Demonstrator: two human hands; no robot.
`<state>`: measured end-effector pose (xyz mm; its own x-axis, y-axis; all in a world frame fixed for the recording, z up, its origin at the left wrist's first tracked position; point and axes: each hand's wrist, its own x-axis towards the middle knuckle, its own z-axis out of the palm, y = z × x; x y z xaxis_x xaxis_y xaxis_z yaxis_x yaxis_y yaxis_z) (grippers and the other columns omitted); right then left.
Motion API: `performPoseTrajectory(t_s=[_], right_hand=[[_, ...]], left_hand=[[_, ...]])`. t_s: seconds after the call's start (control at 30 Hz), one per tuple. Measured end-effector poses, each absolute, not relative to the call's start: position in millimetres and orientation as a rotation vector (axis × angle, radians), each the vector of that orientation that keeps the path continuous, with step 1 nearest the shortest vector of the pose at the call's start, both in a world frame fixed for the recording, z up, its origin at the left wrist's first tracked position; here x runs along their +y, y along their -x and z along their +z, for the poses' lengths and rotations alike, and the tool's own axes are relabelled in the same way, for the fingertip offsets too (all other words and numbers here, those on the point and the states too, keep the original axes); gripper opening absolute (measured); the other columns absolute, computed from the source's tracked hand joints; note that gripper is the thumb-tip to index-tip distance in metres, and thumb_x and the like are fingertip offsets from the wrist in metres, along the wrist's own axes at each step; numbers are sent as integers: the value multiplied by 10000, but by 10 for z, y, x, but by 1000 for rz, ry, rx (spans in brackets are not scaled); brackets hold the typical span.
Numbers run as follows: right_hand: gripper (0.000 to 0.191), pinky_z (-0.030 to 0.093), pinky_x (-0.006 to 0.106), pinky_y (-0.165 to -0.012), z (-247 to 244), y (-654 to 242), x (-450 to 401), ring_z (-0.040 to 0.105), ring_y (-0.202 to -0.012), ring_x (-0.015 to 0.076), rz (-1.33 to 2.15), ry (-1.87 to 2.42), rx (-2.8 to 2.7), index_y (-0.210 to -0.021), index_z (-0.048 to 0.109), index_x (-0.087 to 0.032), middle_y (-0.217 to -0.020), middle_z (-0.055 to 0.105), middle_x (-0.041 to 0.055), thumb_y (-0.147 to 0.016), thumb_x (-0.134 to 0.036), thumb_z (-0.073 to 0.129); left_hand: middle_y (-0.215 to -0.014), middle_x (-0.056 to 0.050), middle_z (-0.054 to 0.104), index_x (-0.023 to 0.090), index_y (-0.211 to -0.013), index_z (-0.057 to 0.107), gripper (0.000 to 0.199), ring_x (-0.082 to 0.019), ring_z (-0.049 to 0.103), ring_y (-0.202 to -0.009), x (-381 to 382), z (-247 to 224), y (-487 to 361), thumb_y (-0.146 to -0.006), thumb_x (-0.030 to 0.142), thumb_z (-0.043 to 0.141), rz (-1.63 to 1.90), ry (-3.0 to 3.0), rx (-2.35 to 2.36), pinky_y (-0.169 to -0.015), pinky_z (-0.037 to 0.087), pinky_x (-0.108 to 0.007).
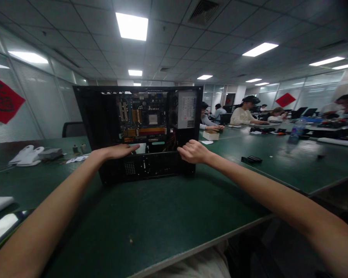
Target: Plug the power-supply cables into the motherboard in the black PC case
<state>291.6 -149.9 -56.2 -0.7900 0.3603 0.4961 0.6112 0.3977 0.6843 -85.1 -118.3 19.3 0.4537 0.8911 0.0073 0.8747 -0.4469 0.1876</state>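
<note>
A black computer case (150,164) stands tilted on the table in front of me, its side panel off. Inside it show the motherboard (142,112) and, at upper right, a silver power supply (186,110). My left hand (116,151) lies over the lower left rim of the case, thumb stretched inward along the rail; its other fingers are mostly hidden. At the lower right, my right hand (193,151) has its fingers curled round the case's edge. Loose cables (171,141) hang inside near that hand.
The green table (162,220) has its edge close to my body. White objects (27,155) and a grey block (50,153) lie at left. To the right are a small box (210,135), a black part (251,159) and a plastic bottle (298,129). Several people sit farther back.
</note>
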Motion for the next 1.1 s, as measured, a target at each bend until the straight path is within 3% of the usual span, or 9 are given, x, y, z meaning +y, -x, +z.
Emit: performPoseTrajectory(t_s=[0.13, 0.27, 0.53, 0.77, 0.87, 1.0, 1.1], right_hand=[[380, 255, 375, -656, -591, -3184, -1300, 469, -606, 181, -1254, 844, -2363, -948, 767, -142, -686, 668, 79, -1048, -253, 418], [361, 271, 368, -665, -624, -3236, -1221, 502, -618, 180, -1186, 821, -2344, -926, 759, -153, -688, 678, 78, -1047, -264, 437], [407, 283, 361, -716, -619, -3168, -1285, 567, -611, 179, -1227, 942, -2322, -860, 737, -149, -672, 710, 81, -1076, -344, 453], [441, 313, 368, -763, -520, -3036, -1483, 645, -673, 219, -1143, 1179, -2356, -900, 729, -136, -745, 752, 123, -1092, -431, 463], [406, 353, 372, -811, -468, -2896, -1592, 681, -746, 234, -1021, 1228, -2274, -1021, 722, -118, -832, 772, 131, -1099, -425, 469], [330, 414, 341, -844, -244, -2554, -1629, 703, -956, 239, -691, 1121, -2303, -1118, 719, -113, -1053, 776, 150, -1089, -351, 493], [340, 447, 295, -776, 28, -2228, -1453, 701, -912, 209, -277, 1170, -2491, -1042, 769, -132, -1035, 787, 123, -1075, -348, 508]], left_hand=[[-1434, -175, 686, 138, -1363, 721, 928, -324, 655, -1291, -1292, 181, 606, -928, 855, 324, -27, -2585, 1377, -1081, 481, -365], [-1426, -183, 688, 104, -1369, 706, 852, -319, 663, -1260, -1259, 153, 542, -892, 783, 513, -89, -2643, 1313, -1034, 493, -334], [-1092, -138, 800, 124, -1032, 803, 695, -289, 708, -962, -1284, 186, 548, -876, 741, 523, -185, -2592, 1405, -789, 506, -319], [-1316, -190, 739, 131, -1285, 759, 820, -321, 704, -1136, -1360, 348, 641, -884, 797, 499, -403, -2607, 1500, -914, 527, -337], [-1447, -153, 681, 202, -1419, 704, 805, -314, 654, -1279, -1470, 514, 731, -906, 784, 490, -411, -2628, 1451, -1027, 507, -343], [-1406, -114, 715, 254, -1407, 724, 741, -310, 663, -1271, -1695, 721, 779, -893, 757, 549, -212, -2632, 1399, -1069, 491, -351], [-1381, -102, 730, 275, -1376, 747, 723, -318, 672, -1259, -1831, 787, 762, -864, 762, 592, -156, -2617, 1434, -1048, 501, -347]])
